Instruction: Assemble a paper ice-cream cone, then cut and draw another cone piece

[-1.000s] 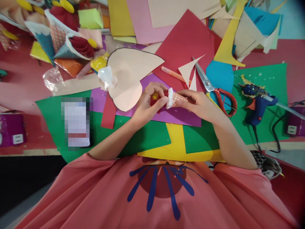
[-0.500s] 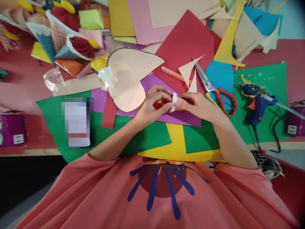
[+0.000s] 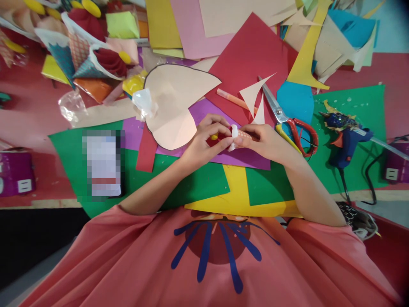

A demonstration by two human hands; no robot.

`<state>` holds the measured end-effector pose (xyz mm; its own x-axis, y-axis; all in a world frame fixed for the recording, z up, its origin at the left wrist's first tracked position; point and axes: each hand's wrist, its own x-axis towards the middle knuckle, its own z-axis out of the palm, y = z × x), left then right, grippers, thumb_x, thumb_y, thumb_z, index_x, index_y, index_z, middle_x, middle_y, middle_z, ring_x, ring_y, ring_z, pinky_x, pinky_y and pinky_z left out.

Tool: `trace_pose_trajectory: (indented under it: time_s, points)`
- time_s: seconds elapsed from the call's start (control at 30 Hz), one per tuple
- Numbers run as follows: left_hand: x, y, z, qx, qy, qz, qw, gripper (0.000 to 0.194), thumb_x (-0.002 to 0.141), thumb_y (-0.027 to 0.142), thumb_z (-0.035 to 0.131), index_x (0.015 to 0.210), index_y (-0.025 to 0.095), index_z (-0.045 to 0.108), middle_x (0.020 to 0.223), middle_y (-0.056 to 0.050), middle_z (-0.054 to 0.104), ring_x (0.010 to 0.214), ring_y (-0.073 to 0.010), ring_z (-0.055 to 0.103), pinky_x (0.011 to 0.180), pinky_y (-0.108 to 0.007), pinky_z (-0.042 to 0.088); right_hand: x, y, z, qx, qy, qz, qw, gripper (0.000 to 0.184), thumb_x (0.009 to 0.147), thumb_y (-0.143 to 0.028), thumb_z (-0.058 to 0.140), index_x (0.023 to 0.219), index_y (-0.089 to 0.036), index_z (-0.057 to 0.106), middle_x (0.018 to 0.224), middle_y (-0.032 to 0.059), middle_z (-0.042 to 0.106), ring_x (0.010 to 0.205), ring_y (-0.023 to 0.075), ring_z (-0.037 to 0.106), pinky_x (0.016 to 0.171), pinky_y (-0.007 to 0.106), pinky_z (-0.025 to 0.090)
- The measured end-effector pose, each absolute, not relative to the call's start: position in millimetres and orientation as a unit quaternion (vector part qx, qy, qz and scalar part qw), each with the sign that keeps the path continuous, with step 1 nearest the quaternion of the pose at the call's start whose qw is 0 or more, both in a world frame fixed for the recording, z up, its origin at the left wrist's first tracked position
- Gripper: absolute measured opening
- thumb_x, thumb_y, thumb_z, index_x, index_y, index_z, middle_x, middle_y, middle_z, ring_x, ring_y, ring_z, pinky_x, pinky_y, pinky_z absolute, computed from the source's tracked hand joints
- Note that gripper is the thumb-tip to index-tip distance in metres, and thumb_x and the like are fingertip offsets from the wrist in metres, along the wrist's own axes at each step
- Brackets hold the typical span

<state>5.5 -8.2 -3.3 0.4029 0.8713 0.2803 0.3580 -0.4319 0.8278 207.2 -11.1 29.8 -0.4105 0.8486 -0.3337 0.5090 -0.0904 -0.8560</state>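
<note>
Both hands meet over the purple sheet (image 3: 243,155) at the middle of the table. My left hand (image 3: 204,143) is closed round a small red paper flower with a yellow centre (image 3: 214,137). My right hand (image 3: 268,143) pinches the checked paper cone (image 3: 240,134) that wraps the flower; the cone's white rim (image 3: 234,132) shows between the fingers. A large beige paper heart (image 3: 172,98) lies just left of my left hand.
Red-handled scissors (image 3: 295,125) and a blue glue gun (image 3: 347,136) lie to the right on green paper. A phone (image 3: 102,164) lies at the left. Finished paper cones with flowers (image 3: 96,59) pile up at the far left. Coloured sheets cover the back.
My hands drew closer together. The cone, clearly visible a second ago, is now mostly hidden inside my right fingers, and my left fingers curled over the flower.
</note>
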Motion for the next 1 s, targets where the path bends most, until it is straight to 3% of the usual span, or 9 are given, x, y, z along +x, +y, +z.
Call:
trace_pose_trajectory:
  time_s: [0.47, 1.0]
  points:
    - [4.5, -7.1, -4.6, 0.763, 0.404, 0.367, 0.346, 0.022, 0.089, 0.042, 0.059, 0.082, 0.023, 0.064, 0.098, -0.004, 0.063, 0.098, -0.0162, 0.062, 0.091, -0.034, 0.052, 205.0, -13.6, 28.6, -0.532, -0.639, 0.523, 0.188, 0.046, 0.078, -0.061, 0.063, 0.072, -0.016, 0.056, 0.065, -0.0048, 0.039, 0.059, 0.0068, 0.032, 0.052, 0.026, 0.022]
    - [3.7, -5.5, -5.0, 0.76, 0.397, 0.384, 0.342, 0.019, 0.089, 0.039, 0.06, 0.082, 0.022, 0.064, 0.098, -0.003, 0.063, 0.099, -0.0146, 0.062, 0.091, -0.032, 0.051, 206.8, -11.3, 28.8, -0.539, -0.641, 0.517, 0.178, 0.039, 0.082, -0.051, 0.063, 0.088, -0.013, 0.067, 0.071, -0.0005, 0.055, 0.063, 0.0093, 0.044, 0.055, 0.024, 0.03]
